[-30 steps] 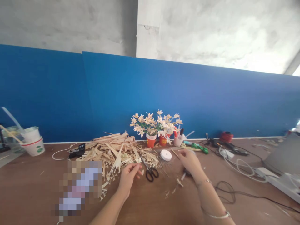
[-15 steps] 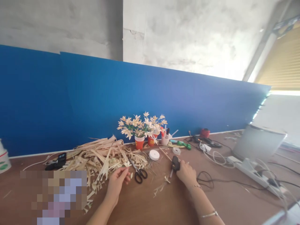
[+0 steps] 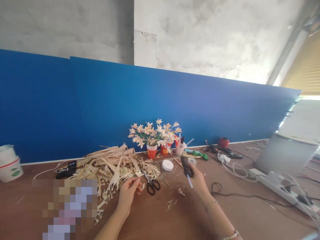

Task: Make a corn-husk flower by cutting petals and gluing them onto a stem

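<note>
Between the fingertips of my left hand (image 3: pixel 128 193) is a small pale flower (image 3: pixel 139 174), beside the pile of dried husks (image 3: pixel 110 166). My right hand (image 3: pixel 198 181) is wrapped round a black glue gun (image 3: pixel 186 167), which has a whitish stick showing at its lower end. Black-handled scissors (image 3: pixel 152 186) lie just right of my left hand. A white tape roll (image 3: pixel 167 165) rests on the table between my hands. Behind it, pale flowers (image 3: pixel 150 133) stand in a red cup (image 3: pixel 151 153), with a second red cup (image 3: pixel 165 149) of flowers alongside.
A pen cup (image 3: pixel 179 150) and green item (image 3: pixel 200 155) stand at the back. On the right are cables, a power strip (image 3: pixel 282 190) and a grey bin (image 3: pixel 285 153). At far left is a white tub (image 3: pixel 11 169). A blue board (image 3: pixel 150 96) lines the table's back.
My right hand has lifted and tilted the glue gun, so its body and stick show more. My left hand keeps its pinch. The whole view has shifted slightly.
</note>
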The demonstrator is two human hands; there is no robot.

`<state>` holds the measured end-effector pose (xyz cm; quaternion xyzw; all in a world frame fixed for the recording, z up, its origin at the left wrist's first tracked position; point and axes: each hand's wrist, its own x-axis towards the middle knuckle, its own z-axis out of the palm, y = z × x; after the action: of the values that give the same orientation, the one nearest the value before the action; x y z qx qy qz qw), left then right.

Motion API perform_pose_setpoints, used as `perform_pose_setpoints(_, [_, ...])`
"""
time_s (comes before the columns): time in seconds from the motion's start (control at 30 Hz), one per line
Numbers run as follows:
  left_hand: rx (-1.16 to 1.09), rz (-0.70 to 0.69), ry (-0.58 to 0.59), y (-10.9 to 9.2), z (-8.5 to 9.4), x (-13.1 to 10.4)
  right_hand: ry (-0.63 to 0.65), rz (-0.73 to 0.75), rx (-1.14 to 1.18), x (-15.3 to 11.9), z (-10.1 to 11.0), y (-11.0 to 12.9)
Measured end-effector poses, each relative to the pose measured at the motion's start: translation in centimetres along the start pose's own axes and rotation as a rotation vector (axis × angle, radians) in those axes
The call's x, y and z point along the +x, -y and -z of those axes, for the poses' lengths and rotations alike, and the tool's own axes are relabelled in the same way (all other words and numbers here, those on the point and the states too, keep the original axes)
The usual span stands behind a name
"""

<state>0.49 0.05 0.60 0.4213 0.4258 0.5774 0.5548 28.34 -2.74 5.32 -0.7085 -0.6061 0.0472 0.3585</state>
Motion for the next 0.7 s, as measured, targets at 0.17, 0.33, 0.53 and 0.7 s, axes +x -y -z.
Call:
perform_pose_setpoints(0.17, [0.011, -0.015, -0.027, -0.3, -0.3, -0.2, 0.134, 0.507, 0.215, -1.5, -2.7, 6.6])
perform_pose_setpoints(0.33, [-0.005, -0.03, -0.011, -0.2, -0.3, -0.2, 0.208, 0.671, 0.23, -2.9, -6.3, 9.2])
perform_pose_setpoints(0.53, [0.036, -0.042, -0.036, 0.1, -0.3, -0.1, 0.154, 0.629, 0.178, -3.6, -8.4, 8.5])
perform_pose_setpoints(0.7, [0.032, -0.022, -0.044, 0.2, -0.2, -0.1, 0.161, 0.602, 0.167, -3.7, -8.6, 8.4])
